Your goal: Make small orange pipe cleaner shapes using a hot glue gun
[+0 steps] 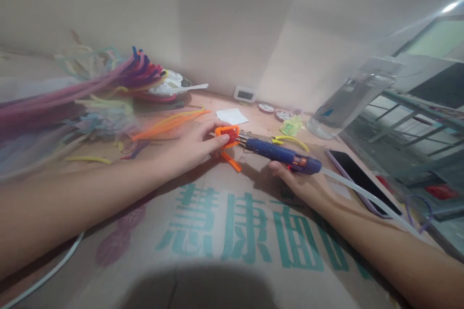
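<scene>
My left hand (201, 144) pinches a small red piece with a bright orange pipe-cleaner edge (232, 128) between thumb and fingers. Wrapped around the handle of a blue hot glue gun (270, 149) is my right hand (284, 174), mostly below the tool. The gun's metal nozzle points left and meets, or nearly meets, the red middle of the piece; I cannot tell if they touch. A long whitish translucent strand (362, 190) runs from the gun's back end toward the lower right. Just under my left fingers lies a short orange strip (231, 161).
Bundled colourful pipe cleaners (119, 75) fill the left side, with orange ones (170, 124) nearer. A white paper (232, 116), small digital display (245, 94), yellow-handled tool (292, 140), clear bottle (348, 99) and phone (362, 181) sit beyond and right. Printed cardboard (203, 280) covers the table.
</scene>
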Motion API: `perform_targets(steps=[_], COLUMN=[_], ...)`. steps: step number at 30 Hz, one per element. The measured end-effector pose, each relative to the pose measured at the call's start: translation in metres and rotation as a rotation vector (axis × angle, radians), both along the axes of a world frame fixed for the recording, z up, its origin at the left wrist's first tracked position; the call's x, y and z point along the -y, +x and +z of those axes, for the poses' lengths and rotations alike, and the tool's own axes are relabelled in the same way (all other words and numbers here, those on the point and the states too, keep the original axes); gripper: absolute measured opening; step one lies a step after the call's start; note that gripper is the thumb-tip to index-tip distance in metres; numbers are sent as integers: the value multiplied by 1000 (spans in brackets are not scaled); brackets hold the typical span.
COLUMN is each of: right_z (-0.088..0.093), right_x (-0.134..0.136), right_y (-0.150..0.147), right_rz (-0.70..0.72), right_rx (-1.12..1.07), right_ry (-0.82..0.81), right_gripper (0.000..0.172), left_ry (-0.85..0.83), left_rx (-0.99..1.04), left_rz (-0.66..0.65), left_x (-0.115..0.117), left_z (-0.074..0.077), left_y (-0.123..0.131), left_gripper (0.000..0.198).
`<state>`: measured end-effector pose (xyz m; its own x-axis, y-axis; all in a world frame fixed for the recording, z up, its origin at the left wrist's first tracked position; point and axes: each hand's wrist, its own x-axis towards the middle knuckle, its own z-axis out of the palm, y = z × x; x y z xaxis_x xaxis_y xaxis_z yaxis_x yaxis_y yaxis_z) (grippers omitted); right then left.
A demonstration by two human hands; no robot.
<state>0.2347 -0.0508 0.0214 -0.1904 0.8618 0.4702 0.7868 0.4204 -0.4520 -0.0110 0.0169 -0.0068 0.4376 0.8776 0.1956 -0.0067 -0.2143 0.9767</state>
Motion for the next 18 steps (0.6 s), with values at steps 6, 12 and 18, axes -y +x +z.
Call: perform_targets(steps=[6,12,18], right_z=[-2,-2,-2], right_x=[-1,-3,-5], right_y=[1,2,6], right_rz=[-28,-28,-99], right_rx=[18,16,36], right_ry=[0,-43,-77], right_gripper=[23,24,33], left_ry=[44,-93,-179], left_rx=[-18,100,216], left_rz=[26,38,35], left_x=[-4,-3,-6], left_z=[-2,-2,-2], left_y=[-1,2,3], left_gripper=[29,28,26])
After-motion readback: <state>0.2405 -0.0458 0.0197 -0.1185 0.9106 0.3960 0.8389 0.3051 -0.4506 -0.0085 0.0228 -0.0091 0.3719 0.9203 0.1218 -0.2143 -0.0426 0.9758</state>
